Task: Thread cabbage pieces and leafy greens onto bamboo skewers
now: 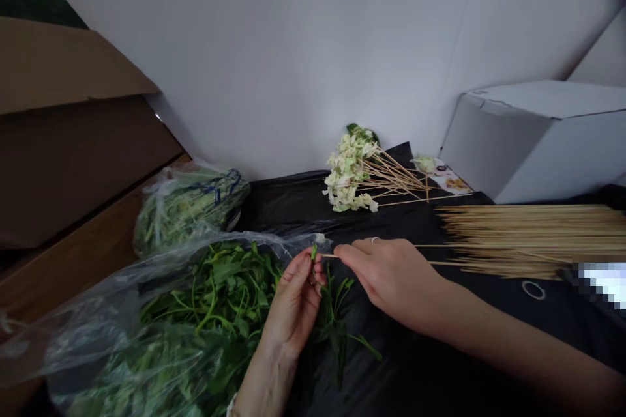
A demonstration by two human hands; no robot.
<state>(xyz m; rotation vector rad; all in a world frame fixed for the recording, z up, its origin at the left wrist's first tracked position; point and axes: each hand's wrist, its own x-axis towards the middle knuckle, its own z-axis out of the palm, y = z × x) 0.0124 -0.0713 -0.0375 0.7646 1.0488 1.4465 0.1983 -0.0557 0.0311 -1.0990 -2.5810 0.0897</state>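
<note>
My left hand (296, 300) pinches a green vegetable stem (313, 252) upright between thumb and fingers. Closed around a thin wooden skewer (328, 255), my right hand (391, 273) holds its tip against or very near that stem; I cannot tell whether it has pierced it. Loose leafy greens (337, 326) lie under and beside my left hand on the black sheet (391, 371). To the left, a clear plastic bag (112, 303) spreads open around a large heap of leafy greens (220, 293).
Skewers carrying pale cabbage pieces (349, 169) lie at the back by the white wall. A pile of bare skewers (528, 238) is at right, with a ring (533, 289) nearby. A white box (533, 130), a cardboard box (78, 156) and another bag of greens (190, 205) border the workspace.
</note>
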